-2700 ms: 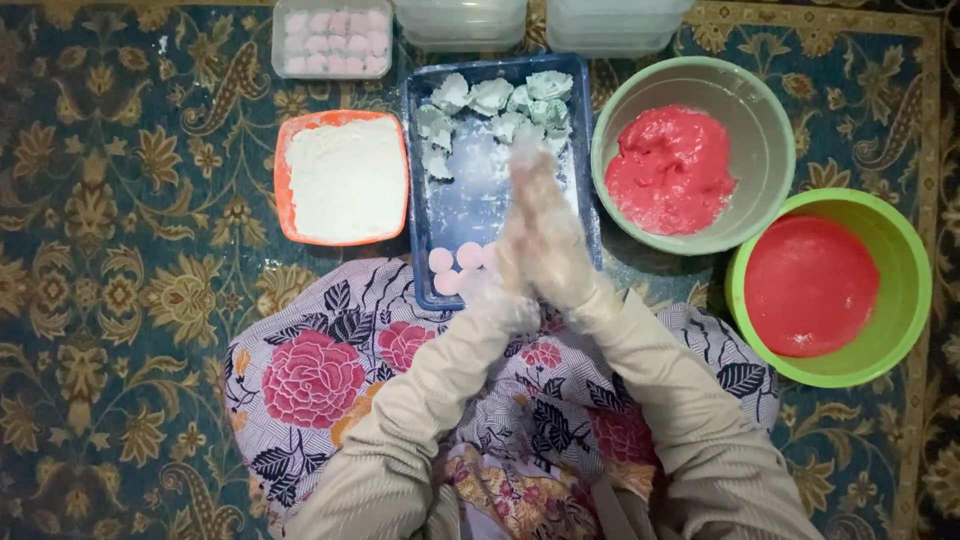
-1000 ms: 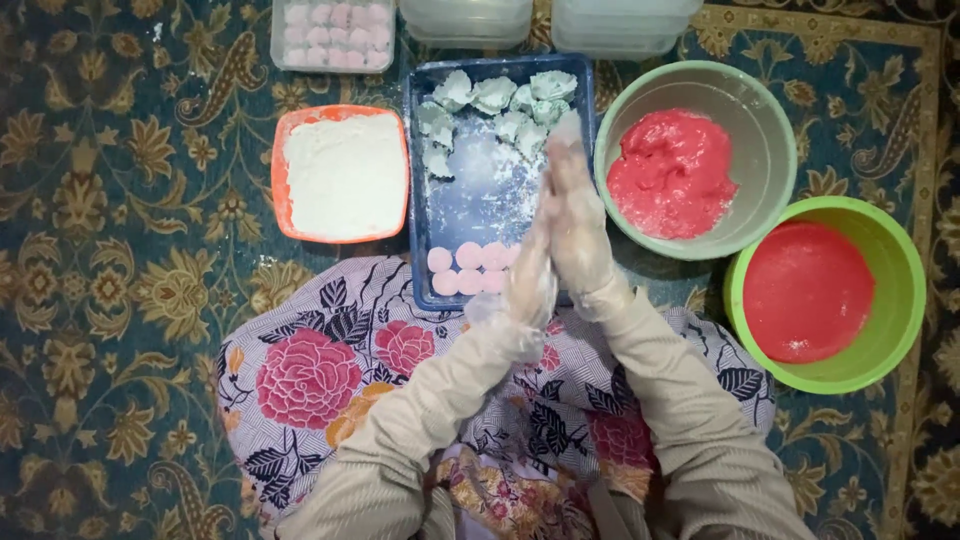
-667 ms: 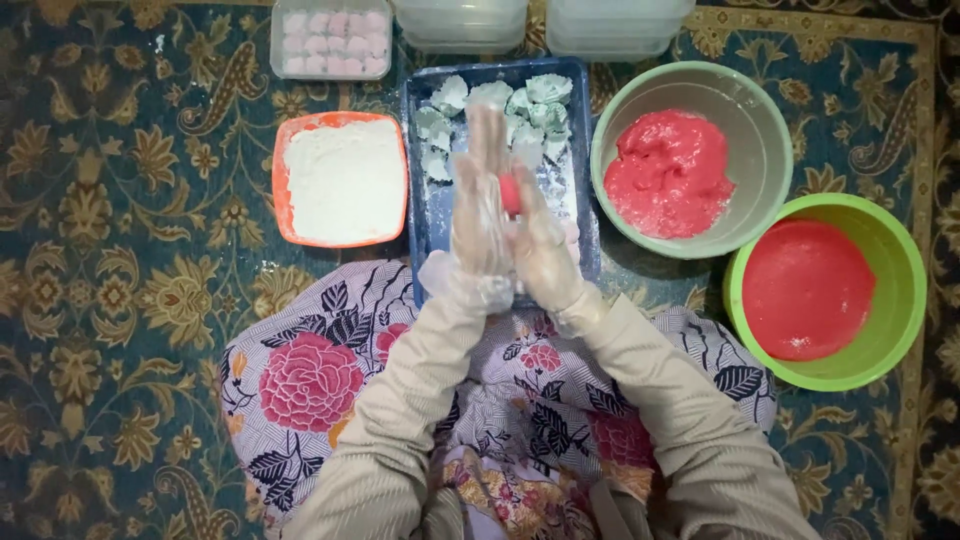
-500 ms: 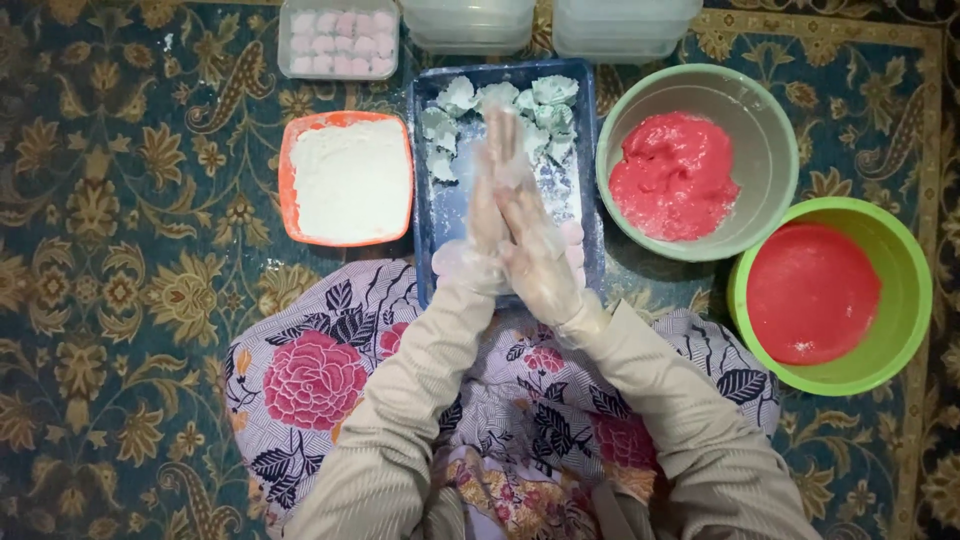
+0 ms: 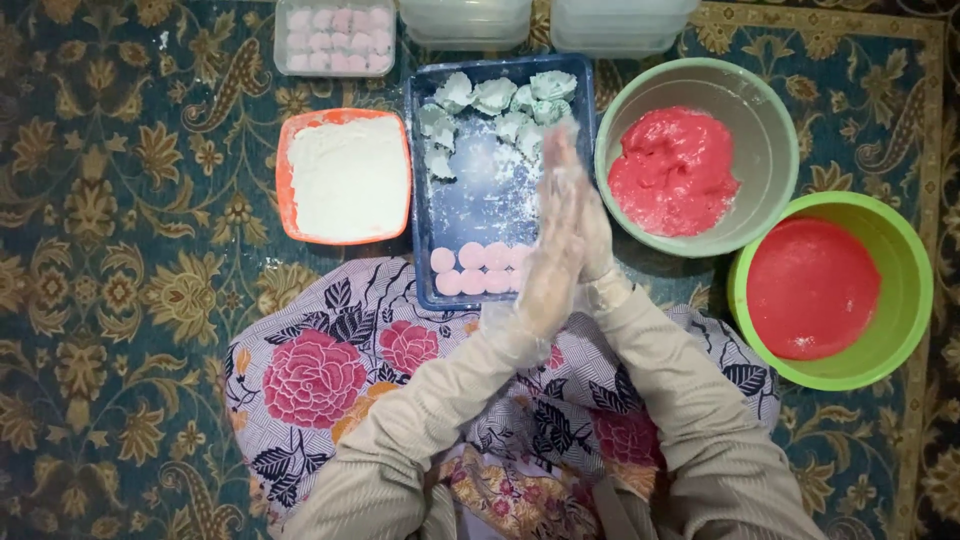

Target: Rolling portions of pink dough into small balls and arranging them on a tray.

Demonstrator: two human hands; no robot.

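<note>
Two gloved hands pressed palm to palm above a blue tray (image 5: 470,215) on a patterned carpet (image 5: 120,250).

Largest first: two green bowls, one (image 5: 770,130) of pink dough, one (image 5: 900,300) of red liquid; orange flour dish (image 5: 285,190); pink dough balls (image 5: 475,270) and pale green pieces (image 5: 495,100) in tray. Left hand (image 5: 550,255) against right hand (image 5: 592,232), fingers together, flat, likely rolling dough; anything between unseen.

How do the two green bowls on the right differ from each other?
The far green bowl is paler and holds a lumpy pink dough mass, with bare wall showing around it. The near green bowl is brighter green and holds a smooth, flat red filling across its bottom. Both are round and stand on the carpet.
</note>
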